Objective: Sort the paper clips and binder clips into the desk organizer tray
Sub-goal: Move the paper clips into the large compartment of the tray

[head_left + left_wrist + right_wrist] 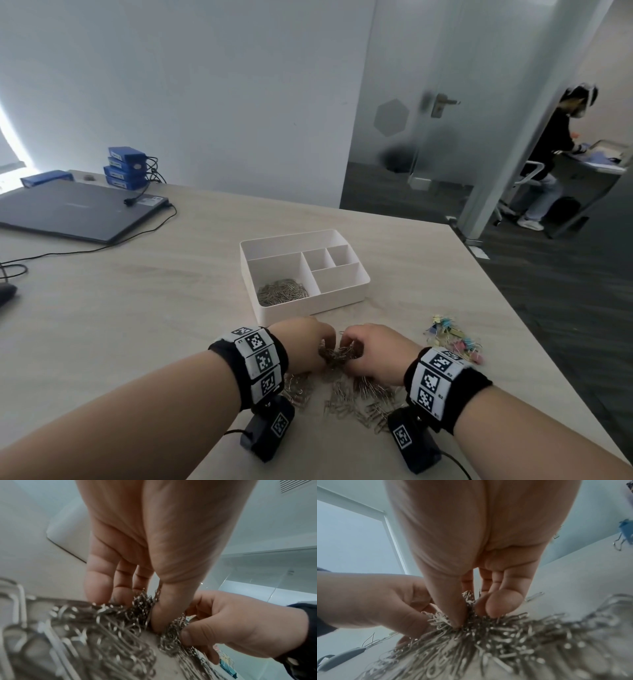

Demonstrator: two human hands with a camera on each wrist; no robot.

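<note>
A white organizer tray point(363, 284) stands mid-table, and its big left compartment holds a heap of silver paper clips point(282, 291). Nearer to me a loose pile of silver paper clips point(356, 394) point(106, 631) point(505, 635) covers the table. My left hand point(305, 342) point(137, 601) and right hand point(373, 349) point(471, 608) meet over the pile. Each pinches a bunch of paper clips between thumb and curled fingers. Pastel binder clips point(452, 339) point(226, 664) lie in a heap to the right of my right hand.
A closed dark laptop point(75, 209) with cables lies at the back left, with blue boxes point(125, 168) stacked behind it. The table's right edge point(534, 339) drops to dark carpet. A person sits beyond the glass door at far right.
</note>
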